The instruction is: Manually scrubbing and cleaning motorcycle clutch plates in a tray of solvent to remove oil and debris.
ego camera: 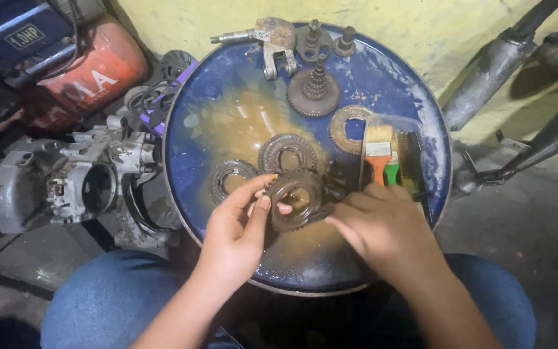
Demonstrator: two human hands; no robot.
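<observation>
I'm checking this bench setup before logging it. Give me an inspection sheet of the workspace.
Surface: round blue drum top, wet with brownish fluid.
Job's things: rusty gear held by the left hand.
Clutter: loose gears, gear cluster, shaft part, paintbrush.
Grippers: right hand touches the gear's edge.
Cables: wires left of the drum.
Surroundings: engine casing, red tank, exhaust pipes.

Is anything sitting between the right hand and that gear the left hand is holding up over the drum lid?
Nothing visible. The left hand grips the rusty gear by its near rim, above the blue drum lid. The right hand sits directly beside it, fingertips about at its right edge. The paintbrush lies behind, out of the way.
</observation>
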